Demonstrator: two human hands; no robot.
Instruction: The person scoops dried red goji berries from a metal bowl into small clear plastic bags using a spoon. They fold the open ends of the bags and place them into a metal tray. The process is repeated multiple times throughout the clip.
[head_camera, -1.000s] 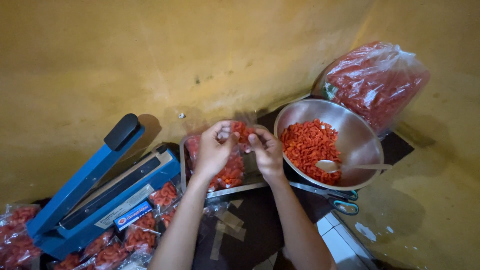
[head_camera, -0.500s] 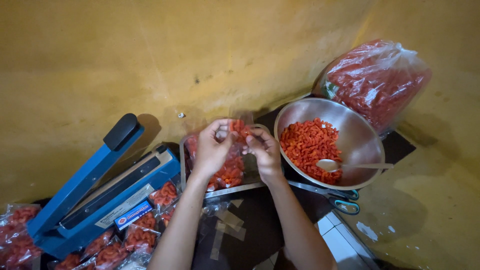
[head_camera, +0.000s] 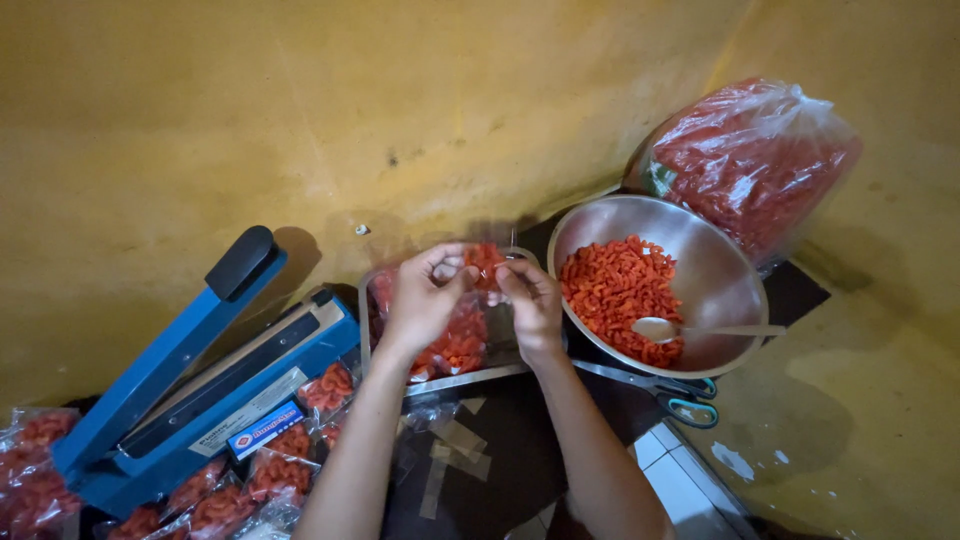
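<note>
Both hands (head_camera: 478, 295) pinch a small snack bag (head_camera: 486, 262) between them.

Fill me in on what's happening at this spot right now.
A person is holding a small clear bag of red snack pieces with both hands, left hand and right hand, over a metal tray. To the right, a steel bowl holds loose red pieces and a spoon, with a large full plastic bag behind it. A blue heat sealer stands open at left, with filled packets around it.
</note>
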